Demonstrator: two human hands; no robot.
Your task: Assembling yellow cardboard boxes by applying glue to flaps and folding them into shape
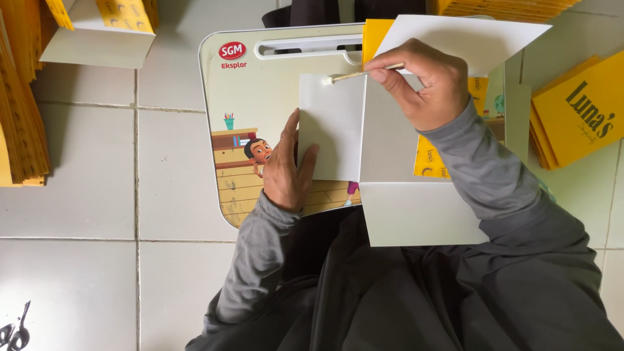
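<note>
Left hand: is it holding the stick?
No, the left hand lies flat on the white card flap; the right hand pinches the thin stick.

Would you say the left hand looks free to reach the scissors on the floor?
Probably not right now: the left hand presses down the white card flap on the lap desk, while the scissors lie far off.

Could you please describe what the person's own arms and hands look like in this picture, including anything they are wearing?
Both arms are covered by long grey sleeves of a soft, knit-like fabric, creased at the elbows and ending at the wrists. The left hand and the right hand are bare: no gloves are worn, and no rings, watch or bracelet show. No markings appear on the sleeves.
</note>
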